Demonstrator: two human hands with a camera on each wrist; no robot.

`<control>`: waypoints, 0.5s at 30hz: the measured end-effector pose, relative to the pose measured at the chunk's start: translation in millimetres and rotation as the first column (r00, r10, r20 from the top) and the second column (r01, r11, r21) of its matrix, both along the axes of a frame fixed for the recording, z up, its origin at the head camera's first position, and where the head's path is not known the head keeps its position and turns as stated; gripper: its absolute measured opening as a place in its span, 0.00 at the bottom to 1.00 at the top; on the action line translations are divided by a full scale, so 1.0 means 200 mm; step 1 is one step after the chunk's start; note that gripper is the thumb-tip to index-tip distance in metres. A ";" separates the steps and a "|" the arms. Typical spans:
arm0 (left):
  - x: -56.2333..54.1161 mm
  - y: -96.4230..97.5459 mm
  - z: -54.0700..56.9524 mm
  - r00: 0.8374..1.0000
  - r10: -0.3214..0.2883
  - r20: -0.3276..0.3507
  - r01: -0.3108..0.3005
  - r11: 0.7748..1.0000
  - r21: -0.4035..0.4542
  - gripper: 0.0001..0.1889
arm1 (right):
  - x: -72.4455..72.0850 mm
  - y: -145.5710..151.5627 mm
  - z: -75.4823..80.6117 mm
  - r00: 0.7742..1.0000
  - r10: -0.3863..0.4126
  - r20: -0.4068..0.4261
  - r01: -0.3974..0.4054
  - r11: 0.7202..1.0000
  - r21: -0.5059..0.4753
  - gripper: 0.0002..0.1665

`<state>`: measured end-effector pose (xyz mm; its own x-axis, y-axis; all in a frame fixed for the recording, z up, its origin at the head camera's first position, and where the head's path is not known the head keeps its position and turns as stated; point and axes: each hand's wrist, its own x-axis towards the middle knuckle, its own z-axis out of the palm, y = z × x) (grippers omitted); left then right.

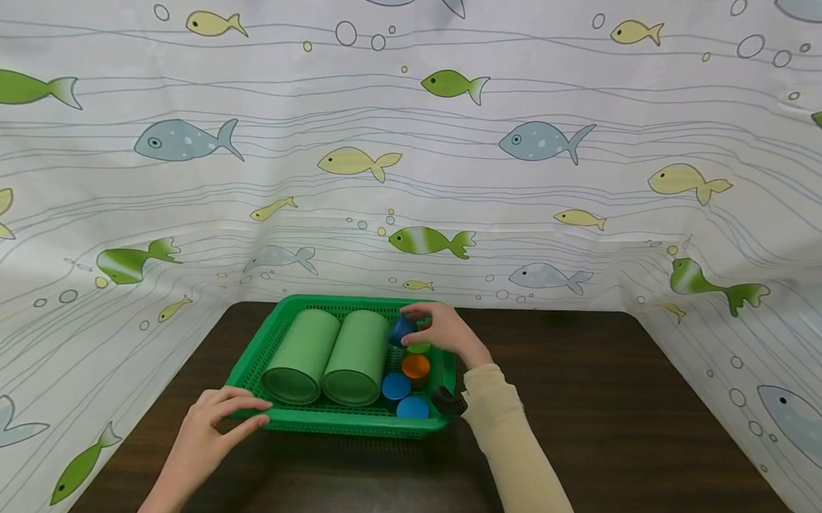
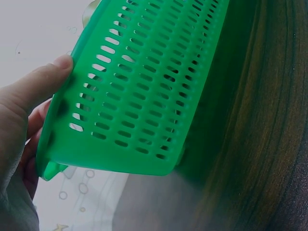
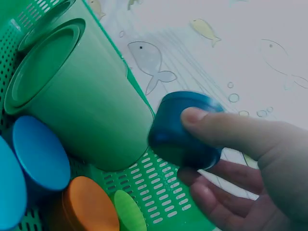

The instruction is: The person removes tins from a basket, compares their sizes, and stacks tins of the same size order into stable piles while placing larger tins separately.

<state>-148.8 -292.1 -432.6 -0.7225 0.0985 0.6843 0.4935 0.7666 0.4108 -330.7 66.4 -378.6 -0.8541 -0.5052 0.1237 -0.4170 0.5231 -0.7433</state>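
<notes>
A green perforated plastic basket (image 1: 337, 420) stands on the table. My left hand (image 1: 208, 427) pinches the rim at its near left corner, thumb on the near side and fingers behind. Over the far right part of the basket, my right hand (image 1: 447, 335) holds a small dark blue round container (image 3: 175, 132) between thumb and fingers, tilted. Two large pale green canisters (image 1: 302, 351) lie side by side in the basket. Along its right side are an orange container (image 1: 416, 370), a blue one (image 1: 396, 387), a lighter blue one (image 1: 412, 408) and a partly hidden lime green one (image 3: 129, 211).
The dark wooden table (image 1: 582, 413) extends right of the basket and in front of it. A white curtain (image 1: 413, 189) printed with fish surrounds the back and sides. A black object (image 1: 449, 400) sits at my right wrist, beside the basket's right rim.
</notes>
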 end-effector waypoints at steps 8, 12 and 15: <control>0.00 0.00 0.00 1.000 -0.001 0.006 0.001 1.000 0.003 0.20 | 0.07 0.09 -0.06 0.999 -0.044 -0.008 0.041 0.970 -0.240 0.36; 0.00 0.00 0.00 1.000 -0.006 0.002 0.006 1.000 0.007 0.21 | 0.11 0.16 -0.07 0.997 -0.075 -0.028 0.062 0.941 -0.334 0.37; 0.00 0.00 0.00 1.000 -0.011 -0.001 0.011 1.000 0.013 0.20 | 0.16 0.20 -0.05 0.994 -0.106 -0.032 0.086 0.922 -0.377 0.36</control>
